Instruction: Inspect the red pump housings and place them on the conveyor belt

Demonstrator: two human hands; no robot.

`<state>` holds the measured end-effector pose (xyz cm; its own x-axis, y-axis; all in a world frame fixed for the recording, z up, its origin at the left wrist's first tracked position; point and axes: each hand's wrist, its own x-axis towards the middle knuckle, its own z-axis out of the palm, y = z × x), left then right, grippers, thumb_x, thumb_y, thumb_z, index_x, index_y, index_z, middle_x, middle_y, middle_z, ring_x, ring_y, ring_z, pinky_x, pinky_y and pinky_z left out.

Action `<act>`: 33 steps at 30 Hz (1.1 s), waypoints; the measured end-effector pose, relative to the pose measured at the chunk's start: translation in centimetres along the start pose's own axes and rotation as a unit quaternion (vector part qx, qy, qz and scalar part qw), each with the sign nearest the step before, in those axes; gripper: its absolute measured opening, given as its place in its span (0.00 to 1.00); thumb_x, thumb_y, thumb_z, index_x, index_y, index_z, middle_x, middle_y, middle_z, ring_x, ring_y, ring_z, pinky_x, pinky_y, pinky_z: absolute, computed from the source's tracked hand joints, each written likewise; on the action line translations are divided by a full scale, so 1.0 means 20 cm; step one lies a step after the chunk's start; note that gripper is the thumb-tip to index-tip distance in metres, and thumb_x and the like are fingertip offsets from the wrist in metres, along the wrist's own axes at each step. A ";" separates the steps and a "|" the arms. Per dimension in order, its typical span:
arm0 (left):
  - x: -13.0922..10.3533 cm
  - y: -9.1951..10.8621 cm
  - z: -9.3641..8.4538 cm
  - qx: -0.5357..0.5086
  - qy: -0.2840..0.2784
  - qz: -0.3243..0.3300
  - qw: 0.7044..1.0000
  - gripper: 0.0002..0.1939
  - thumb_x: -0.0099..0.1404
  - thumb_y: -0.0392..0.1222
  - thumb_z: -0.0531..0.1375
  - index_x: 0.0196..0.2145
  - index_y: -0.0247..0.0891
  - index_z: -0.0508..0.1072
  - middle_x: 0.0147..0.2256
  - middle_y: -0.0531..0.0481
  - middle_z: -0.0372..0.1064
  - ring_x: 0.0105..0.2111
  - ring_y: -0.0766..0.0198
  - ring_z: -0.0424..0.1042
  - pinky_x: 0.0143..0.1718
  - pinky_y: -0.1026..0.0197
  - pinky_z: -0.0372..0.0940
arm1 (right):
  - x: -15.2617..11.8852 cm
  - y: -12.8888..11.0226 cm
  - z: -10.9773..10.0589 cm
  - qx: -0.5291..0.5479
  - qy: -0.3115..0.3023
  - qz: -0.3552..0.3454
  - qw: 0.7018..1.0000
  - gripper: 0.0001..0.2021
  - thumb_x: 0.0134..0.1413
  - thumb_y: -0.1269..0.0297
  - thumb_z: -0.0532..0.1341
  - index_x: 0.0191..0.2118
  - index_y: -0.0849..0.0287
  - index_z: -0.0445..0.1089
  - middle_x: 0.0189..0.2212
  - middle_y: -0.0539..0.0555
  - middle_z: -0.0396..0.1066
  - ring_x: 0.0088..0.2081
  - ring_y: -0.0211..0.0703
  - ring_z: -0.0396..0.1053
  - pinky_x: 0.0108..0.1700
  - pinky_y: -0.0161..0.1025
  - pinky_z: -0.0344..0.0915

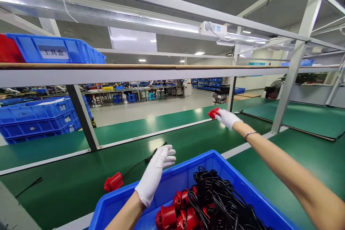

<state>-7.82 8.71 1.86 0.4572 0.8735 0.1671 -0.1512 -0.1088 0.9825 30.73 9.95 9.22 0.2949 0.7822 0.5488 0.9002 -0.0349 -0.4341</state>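
Reaching far past the blue bin (188, 172), your right hand (228, 118) pinches a red part (214, 113) over the green belt (129, 129), your left hand (155, 172) is open above the bin, so next set it down gently.

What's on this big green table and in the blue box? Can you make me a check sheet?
Surface: green belt, shiny, with white edge rails.
Job's things: red part in the right hand; another red part lying on the belt; blue bin holding more red parts.
Clutter: nothing seen.
Grips: left hand gloved, open, above the bin's rim; right hand gloved, closed on its red part, stretched far out.
Cables: black cords tangled in the bin; one black cord on the belt.
Surroundings: stacked blue crates, labelled blue box on the shelf.
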 end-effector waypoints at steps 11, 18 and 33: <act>0.03 0.01 0.00 0.006 0.061 0.009 0.998 0.28 0.66 0.62 0.56 0.48 0.33 0.69 0.45 0.38 0.72 0.40 0.56 0.74 0.48 0.49 0.68 | -0.20 0.05 0.48 -0.190 -0.235 0.065 0.951 0.13 0.66 0.57 0.59 0.38 0.64 0.70 0.31 0.51 0.70 0.33 0.37 0.70 0.39 0.38 0.69; 0.05 0.02 -0.03 -0.037 0.116 0.046 0.992 0.26 0.66 0.61 0.55 0.46 0.34 0.69 0.42 0.40 0.71 0.37 0.61 0.72 0.43 0.55 0.68 | -0.35 -0.60 0.37 -0.157 -0.203 -0.173 0.951 0.21 0.71 0.55 0.42 0.42 0.59 0.68 0.37 0.59 0.73 0.40 0.49 0.72 0.39 0.39 0.60; 0.07 -0.06 -0.03 -0.049 0.109 0.072 0.990 0.19 0.66 0.56 0.59 0.40 0.35 0.70 0.34 0.47 0.71 0.30 0.65 0.70 0.35 0.61 0.65 | -1.56 -1.40 0.73 -0.079 -0.470 -0.425 0.769 0.10 0.49 0.55 0.61 0.32 0.55 0.72 0.32 0.55 0.78 0.30 0.58 0.77 0.26 0.42 0.65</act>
<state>-7.51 10.29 0.88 0.2268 0.9349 0.2731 -0.2906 -0.2027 0.9351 -8.32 -4.39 -6.07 -0.7173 0.6657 -0.2058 0.6895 0.7208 -0.0712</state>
